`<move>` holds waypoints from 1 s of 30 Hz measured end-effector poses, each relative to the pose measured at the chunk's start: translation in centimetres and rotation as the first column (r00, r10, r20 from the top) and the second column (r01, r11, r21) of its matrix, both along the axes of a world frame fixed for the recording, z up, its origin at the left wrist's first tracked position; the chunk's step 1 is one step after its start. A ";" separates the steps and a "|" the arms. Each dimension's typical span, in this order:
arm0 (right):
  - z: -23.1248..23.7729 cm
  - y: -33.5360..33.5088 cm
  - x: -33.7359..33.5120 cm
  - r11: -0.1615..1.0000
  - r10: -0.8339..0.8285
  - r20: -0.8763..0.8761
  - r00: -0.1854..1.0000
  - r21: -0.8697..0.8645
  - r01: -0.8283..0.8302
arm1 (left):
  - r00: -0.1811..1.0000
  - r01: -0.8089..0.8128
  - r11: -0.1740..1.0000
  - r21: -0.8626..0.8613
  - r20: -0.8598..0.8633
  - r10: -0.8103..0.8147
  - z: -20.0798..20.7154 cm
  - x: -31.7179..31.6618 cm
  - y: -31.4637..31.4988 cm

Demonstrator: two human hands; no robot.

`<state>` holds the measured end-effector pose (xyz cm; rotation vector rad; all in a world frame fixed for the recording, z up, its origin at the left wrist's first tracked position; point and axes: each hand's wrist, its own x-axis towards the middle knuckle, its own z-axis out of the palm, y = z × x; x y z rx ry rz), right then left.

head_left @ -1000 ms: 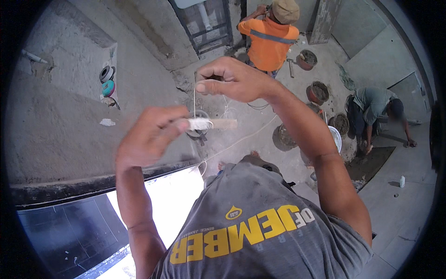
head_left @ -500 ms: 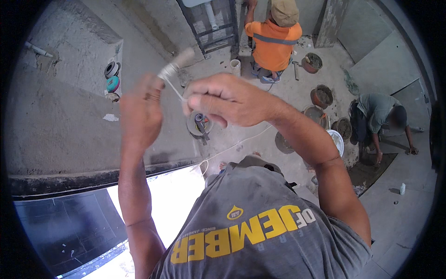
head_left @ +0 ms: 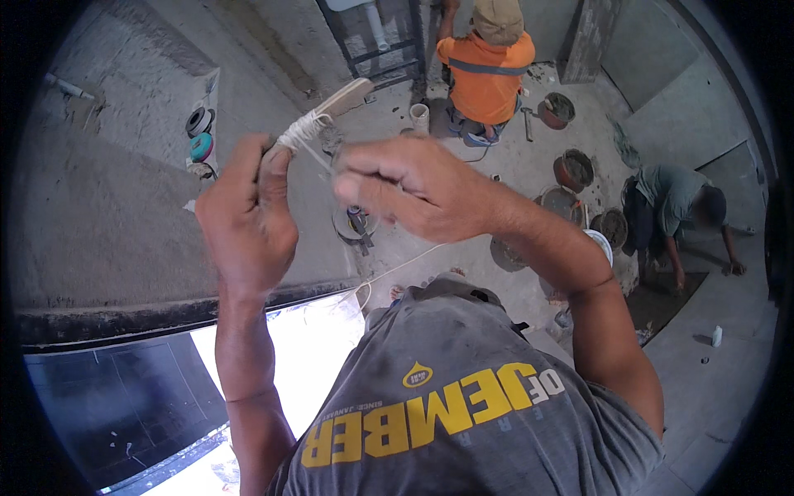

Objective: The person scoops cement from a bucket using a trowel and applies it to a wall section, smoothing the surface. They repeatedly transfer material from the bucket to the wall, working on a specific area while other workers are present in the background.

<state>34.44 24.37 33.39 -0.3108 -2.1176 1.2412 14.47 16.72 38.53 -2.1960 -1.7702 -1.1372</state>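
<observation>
My left hand [head_left: 248, 215] is closed around the lower end of a flat wooden stick [head_left: 346, 96], which tilts up to the right. White string [head_left: 299, 132] is wound in a thick bundle about the stick's middle, just above my thumb. From that bundle a short length runs taut to my right hand [head_left: 418, 186], whose fingers are pinched on it and somewhat blurred. The two hands are held up close together, apart from each other. Beneath my right hand, a bucket with tools [head_left: 356, 223] shows on the floor, partly hidden.
A person in an orange vest [head_left: 488, 78] crouches by the far wall; another in a grey-green shirt [head_left: 674, 194] bends over the floor at right. Mortar tubs [head_left: 572, 170], a hammer [head_left: 528, 124] and a white pipe piece [head_left: 419, 120] stand or lie around. A cord [head_left: 405, 269] crosses the floor.
My left hand has shifted slightly left and the stick shows more sharply, tilted further right. My right hand has moved slightly right and down, with the string still between the hands.
</observation>
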 end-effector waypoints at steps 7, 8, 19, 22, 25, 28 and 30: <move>-0.5 3.2 1.6 0.965 0.202 -0.100 0.974 -0.147 -0.216 | 0.809 0.550 0.697 -0.460 0.086 -0.582 1.7 -3.5 -0.5; 0.6 2.1 1.1 0.975 0.183 -0.117 0.976 -0.103 -0.195 | 0.870 0.414 0.848 -0.333 -0.130 -0.475 0.1 -4.2 -0.3; 0.5 1.3 0.3 0.933 -0.037 0.039 0.999 0.360 0.020 | 0.916 0.251 0.879 -0.404 -0.193 -0.351 -2.0 -4.2 -1.0; 0.7 -1.1 -0.5 0.998 0.001 0.069 0.998 -0.060 0.003 | 0.992 -0.039 0.972 -0.230 0.109 0.066 0.3 -1.7 -1.2; -2.9 3.5 0.0 0.973 0.229 -0.003 0.973 0.015 -0.229 | 0.725 0.629 0.748 -0.210 0.506 -0.468 0.2 -2.8 -1.6; -0.8 4.4 1.3 0.992 -0.031 0.180 0.983 0.126 0.008 | 0.773 0.553 0.672 -0.492 0.003 -0.634 -0.9 -3.7 -0.8; 1.6 1.4 0.4 1.000 0.027 0.017 0.999 -0.011 -0.027 | 0.955 0.190 0.957 -0.221 -0.183 -0.232 -2.8 -4.6 0.5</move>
